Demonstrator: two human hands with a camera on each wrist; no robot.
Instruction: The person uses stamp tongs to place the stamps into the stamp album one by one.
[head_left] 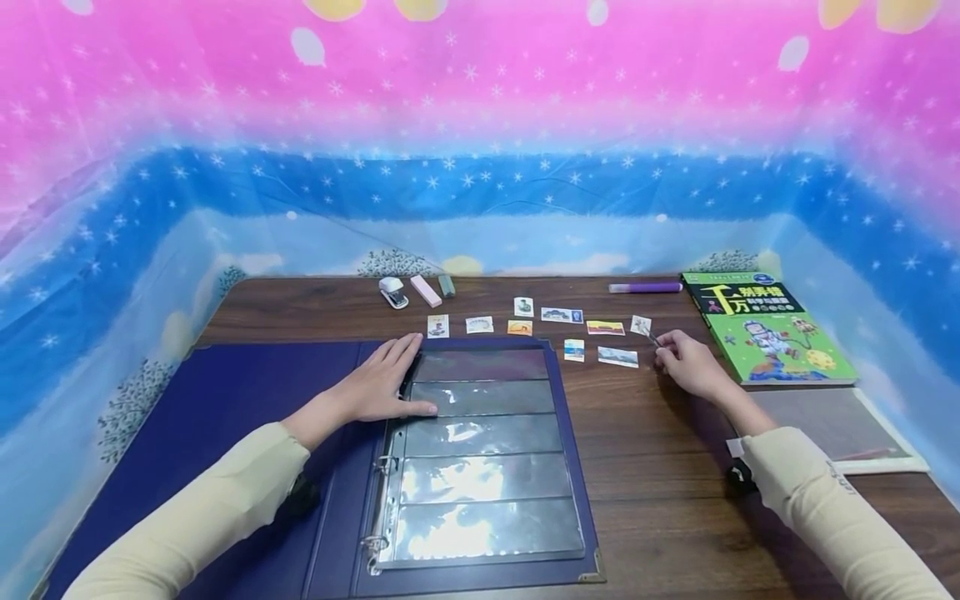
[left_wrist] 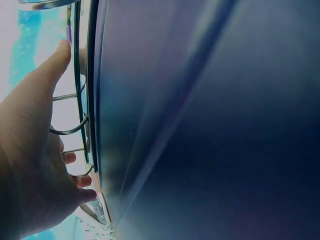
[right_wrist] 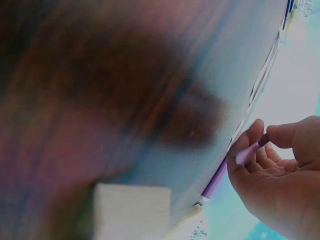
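Observation:
My left hand rests, fingers extended, on the ring side of an open navy stamp album. Its thumb lies over a page of clear pockets on black backing. In the left wrist view the same hand spreads beside the metal rings. With thumb and fingers, my right hand pinches slim tweezers, whose tips meet the edge of a small stamp. The tweezers' blunt end shows pinkish in the right wrist view. More stamps lie face up beyond the album.
A purple marker lies at the back of the wooden table. To the right are a green book and a grey, white-edged board. A stapler, a pink block and a green block sit back left.

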